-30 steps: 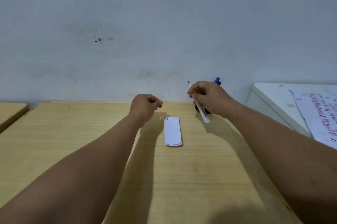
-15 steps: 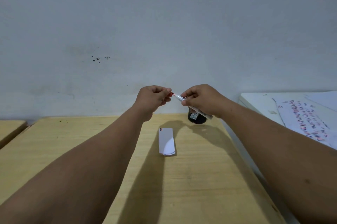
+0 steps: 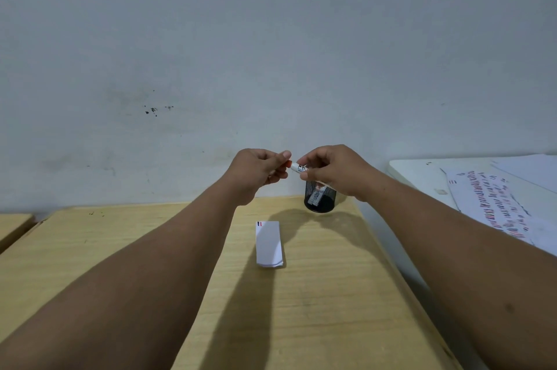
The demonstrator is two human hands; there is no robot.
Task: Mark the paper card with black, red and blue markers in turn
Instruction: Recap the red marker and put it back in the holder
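A white paper card (image 3: 269,244) lies flat on the wooden table (image 3: 331,294), with small black and red marks at its far left corner. Above and behind it, both my hands are raised and meet. My right hand (image 3: 333,172) grips the white barrel of the red marker (image 3: 299,167). My left hand (image 3: 259,172) pinches the marker's red cap end (image 3: 289,163), which touches the barrel. A black mesh pen holder (image 3: 319,199) stands on the table under my right hand, with something pale inside it.
A plain grey wall rises just behind the table. A white table (image 3: 422,176) at the right carries paper sheets (image 3: 494,203) covered in coloured marks. Another wooden surface (image 3: 13,228) shows at the far left edge.
My hands rose and came together: the left hand's red cap met the marker tip held by the right. The blue marker top seen earlier behind my right hand is now hidden.
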